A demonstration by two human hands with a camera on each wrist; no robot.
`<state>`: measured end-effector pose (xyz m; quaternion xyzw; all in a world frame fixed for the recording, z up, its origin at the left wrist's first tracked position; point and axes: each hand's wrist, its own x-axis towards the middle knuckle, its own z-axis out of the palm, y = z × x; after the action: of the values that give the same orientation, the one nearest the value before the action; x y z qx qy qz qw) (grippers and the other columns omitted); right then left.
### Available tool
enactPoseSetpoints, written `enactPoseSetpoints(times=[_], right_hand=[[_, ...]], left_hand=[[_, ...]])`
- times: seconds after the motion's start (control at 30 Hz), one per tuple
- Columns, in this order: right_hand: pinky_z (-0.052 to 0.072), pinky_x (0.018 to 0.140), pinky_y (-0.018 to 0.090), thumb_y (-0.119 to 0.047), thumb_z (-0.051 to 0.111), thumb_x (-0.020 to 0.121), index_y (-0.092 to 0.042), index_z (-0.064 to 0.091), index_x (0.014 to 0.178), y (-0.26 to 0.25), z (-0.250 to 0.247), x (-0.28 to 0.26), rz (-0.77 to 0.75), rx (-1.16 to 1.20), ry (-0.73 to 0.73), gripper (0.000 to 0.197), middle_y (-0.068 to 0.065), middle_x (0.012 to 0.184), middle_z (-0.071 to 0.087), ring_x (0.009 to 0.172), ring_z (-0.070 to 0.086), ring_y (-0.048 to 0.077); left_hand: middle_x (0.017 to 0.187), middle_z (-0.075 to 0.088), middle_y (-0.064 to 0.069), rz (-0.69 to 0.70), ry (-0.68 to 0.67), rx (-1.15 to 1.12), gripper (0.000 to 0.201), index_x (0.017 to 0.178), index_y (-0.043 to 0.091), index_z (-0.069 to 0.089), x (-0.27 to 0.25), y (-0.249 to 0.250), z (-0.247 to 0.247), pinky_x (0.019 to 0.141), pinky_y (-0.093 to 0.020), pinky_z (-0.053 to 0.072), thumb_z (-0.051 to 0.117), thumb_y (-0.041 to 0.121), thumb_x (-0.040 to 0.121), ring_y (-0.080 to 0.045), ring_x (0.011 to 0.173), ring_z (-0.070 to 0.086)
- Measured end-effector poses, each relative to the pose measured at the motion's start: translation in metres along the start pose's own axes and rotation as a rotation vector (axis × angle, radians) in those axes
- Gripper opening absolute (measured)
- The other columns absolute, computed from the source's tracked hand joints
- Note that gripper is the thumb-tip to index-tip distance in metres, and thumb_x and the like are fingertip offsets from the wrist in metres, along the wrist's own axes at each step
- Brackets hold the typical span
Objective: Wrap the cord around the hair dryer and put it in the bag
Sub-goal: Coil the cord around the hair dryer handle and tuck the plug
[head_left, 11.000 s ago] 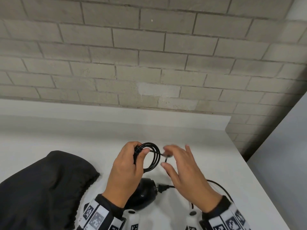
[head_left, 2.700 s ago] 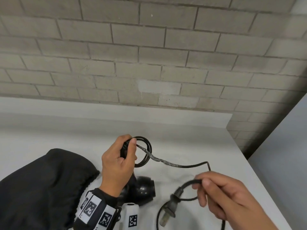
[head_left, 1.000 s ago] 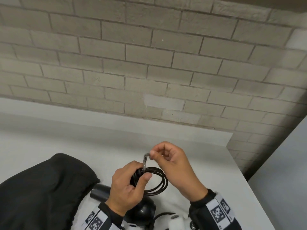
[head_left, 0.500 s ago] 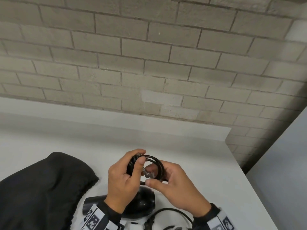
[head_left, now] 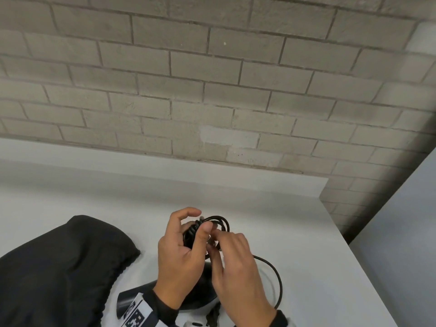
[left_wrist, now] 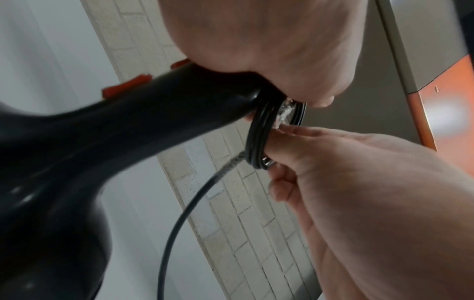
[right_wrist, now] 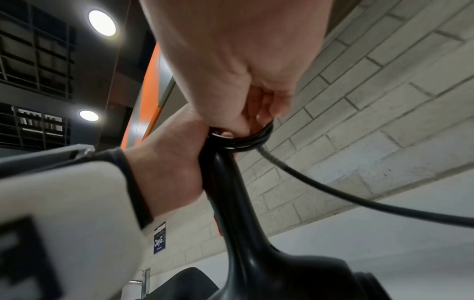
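Observation:
The black hair dryer [head_left: 195, 300] stands nose down on the white table, handle up, mostly hidden under my hands. My left hand [head_left: 199, 226] grips the handle's top [left_wrist: 205, 105], its thumb pressing the coiled cord [head_left: 221, 223] against it. In the left wrist view the coil [left_wrist: 261, 138] rings the handle's end. My right hand [head_left: 219, 241] pinches the cord at the coil's near side, fingers curled [right_wrist: 266, 109]. A loose stretch of cord [head_left: 278, 279] loops out to the right. The black bag [head_left: 59, 267] lies left of the dryer.
The white table [head_left: 318, 256] ends at a brick wall [head_left: 212, 90] behind, and its right edge drops off next to a grey panel [head_left: 401, 232]. The bag's mouth [head_left: 127, 260] faces the dryer.
Over the last second my right hand came down from above the coil to its near side, still pinching the cord. A loose loop now shows at the right. My left hand kept its grip.

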<state>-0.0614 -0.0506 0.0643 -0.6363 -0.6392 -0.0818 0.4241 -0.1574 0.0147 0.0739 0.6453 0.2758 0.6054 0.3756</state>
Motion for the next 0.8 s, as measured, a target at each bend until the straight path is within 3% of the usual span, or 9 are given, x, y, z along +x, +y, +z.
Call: enactPoseSetpoints(times=[0.07, 0.17, 0.3, 0.4, 0.5, 0.57, 0.67, 0.73, 0.8], right_hand=[[0.041, 0.075, 0.013, -0.027, 0.047, 0.097, -0.021, 0.059, 0.111, -0.001, 0.001, 0.001, 0.069, -0.016, -0.065, 0.019, -0.010, 0.093, 0.064, 0.087, 0.049, 0.005], [0.042, 0.079, 0.012, -0.031, 0.047, 0.100, -0.027, 0.062, 0.104, -0.007, -0.013, 0.009, 0.285, 0.117, -0.212, 0.016, -0.019, 0.092, 0.062, 0.091, 0.052, 0.003], [0.052, 0.078, 0.019, -0.028, 0.058, 0.096, -0.024, 0.068, 0.089, -0.013, -0.043, 0.025, 0.512, 0.441, -0.323, 0.013, -0.007, 0.085, 0.071, 0.082, 0.065, 0.005], [0.047, 0.069, 0.017, -0.025, 0.062, 0.095, -0.018, 0.072, 0.085, -0.010, -0.061, 0.038, 0.677, 0.702, -0.418, 0.015, -0.003, 0.082, 0.074, 0.068, 0.063, 0.001], [0.039, 0.066, 0.025, -0.031, 0.063, 0.092, -0.019, 0.071, 0.080, -0.004, -0.075, 0.047, 0.813, 1.009, -0.462, 0.019, -0.002, 0.077, 0.067, 0.064, 0.053, 0.005], [0.039, 0.067, 0.026, -0.035, 0.066, 0.088, -0.018, 0.071, 0.081, 0.000, -0.076, 0.046, 0.813, 1.108, -0.462, 0.020, 0.000, 0.078, 0.065, 0.068, 0.050, 0.010], [0.044, 0.069, 0.025, -0.028, 0.075, 0.083, -0.014, 0.074, 0.090, -0.002, -0.068, 0.034, 0.722, 1.109, -0.423, 0.017, 0.004, 0.085, 0.068, 0.074, 0.054, 0.011], [0.049, 0.075, 0.026, -0.021, 0.079, 0.076, -0.015, 0.073, 0.094, -0.002, -0.059, 0.021, 0.644, 1.021, -0.387, 0.021, -0.003, 0.090, 0.071, 0.081, 0.058, 0.011], [0.049, 0.081, 0.027, -0.025, 0.080, 0.073, -0.022, 0.071, 0.100, -0.001, -0.046, 0.008, 0.556, 0.780, -0.375, 0.028, -0.013, 0.100, 0.070, 0.089, 0.059, 0.007]], left_hand=[[0.073, 0.071, 0.010, 0.012, -0.002, 0.043, 0.021, 0.099, 0.044, 0.054, -0.001, -0.003, 0.000, 0.050, -0.031, 0.054, 0.060, 0.055, 0.083, -0.011, 0.051, 0.063], [0.070, 0.069, 0.015, 0.047, -0.018, 0.094, 0.020, 0.102, 0.042, 0.051, 0.001, -0.006, 0.000, 0.050, -0.018, 0.049, 0.058, 0.052, 0.085, -0.009, 0.052, 0.063], [0.068, 0.066, 0.019, 0.115, -0.029, 0.134, 0.018, 0.105, 0.042, 0.049, 0.003, -0.006, -0.001, 0.050, -0.009, 0.042, 0.055, 0.051, 0.090, -0.005, 0.049, 0.060], [0.069, 0.064, 0.017, 0.147, -0.020, 0.142, 0.022, 0.110, 0.050, 0.048, 0.002, -0.008, -0.003, 0.047, -0.015, 0.043, 0.048, 0.064, 0.092, -0.007, 0.047, 0.057], [0.069, 0.062, 0.014, 0.151, -0.012, 0.151, 0.026, 0.109, 0.046, 0.052, 0.002, -0.012, -0.005, 0.050, -0.017, 0.044, 0.045, 0.065, 0.093, -0.008, 0.050, 0.057], [0.067, 0.062, 0.013, 0.146, -0.002, 0.142, 0.022, 0.106, 0.048, 0.055, 0.004, -0.012, -0.006, 0.051, -0.016, 0.044, 0.045, 0.064, 0.094, -0.008, 0.050, 0.058], [0.064, 0.061, 0.014, 0.123, 0.027, 0.135, 0.021, 0.100, 0.050, 0.058, 0.007, -0.013, -0.006, 0.051, -0.021, 0.046, 0.046, 0.065, 0.093, -0.010, 0.051, 0.058], [0.063, 0.060, 0.015, 0.108, 0.043, 0.137, 0.025, 0.097, 0.043, 0.060, 0.009, -0.014, -0.007, 0.052, -0.023, 0.046, 0.046, 0.064, 0.093, -0.011, 0.051, 0.057], [0.062, 0.060, 0.017, 0.095, 0.052, 0.141, 0.029, 0.094, 0.038, 0.061, 0.010, -0.014, -0.007, 0.052, -0.021, 0.045, 0.047, 0.064, 0.093, -0.010, 0.051, 0.057]])
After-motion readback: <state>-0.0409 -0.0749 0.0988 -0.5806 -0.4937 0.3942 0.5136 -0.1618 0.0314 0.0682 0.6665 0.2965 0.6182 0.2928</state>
